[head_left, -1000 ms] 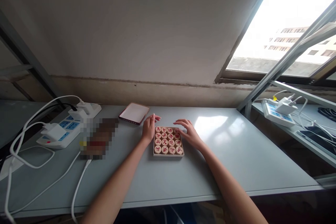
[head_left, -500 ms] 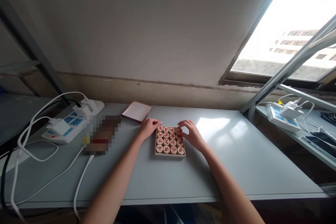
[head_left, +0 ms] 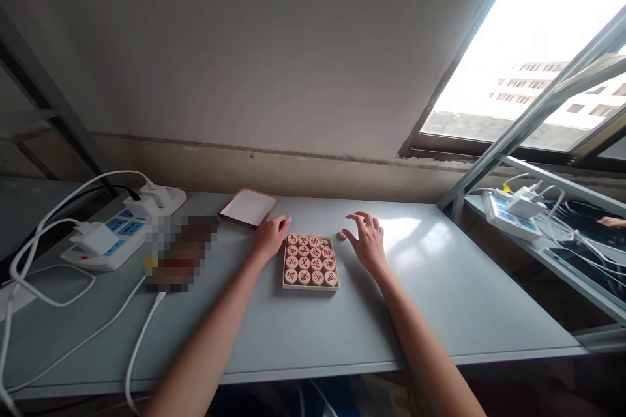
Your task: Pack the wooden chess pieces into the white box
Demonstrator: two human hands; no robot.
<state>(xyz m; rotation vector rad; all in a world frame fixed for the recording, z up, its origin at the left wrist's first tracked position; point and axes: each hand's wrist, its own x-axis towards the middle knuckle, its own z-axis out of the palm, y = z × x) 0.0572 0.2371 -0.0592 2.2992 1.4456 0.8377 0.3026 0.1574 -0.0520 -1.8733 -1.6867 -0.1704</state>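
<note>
A shallow square box [head_left: 310, 287] lies on the grey desk, holding rows of round wooden xiangqi pieces [head_left: 316, 264] with mostly red characters. In its far right corner sits a piece with a dark character [head_left: 325, 244]. One loose xiangqi piece [head_left: 342, 234] rests on the desk just right of the box. My right hand [head_left: 366, 241] is beside that loose piece, fingers apart, its thumb close to or touching it. Off the box's far left corner, my left hand [head_left: 268, 236] has its fingers curled in; whether anything is inside them is hidden.
Behind my left hand lies the box lid [head_left: 248, 207], inner side up. Power strips with white chargers stand at the left [head_left: 122, 228] and on the right-hand desk [head_left: 513, 215]. White cables [head_left: 139, 332] trail across the left side. Another person's hand [head_left: 612, 221] shows at the far right edge.
My right hand has moved right, off the box's far right corner; a loose piece now shows on the desk there. My left hand has drawn slightly away from the box, fingers more curled.
</note>
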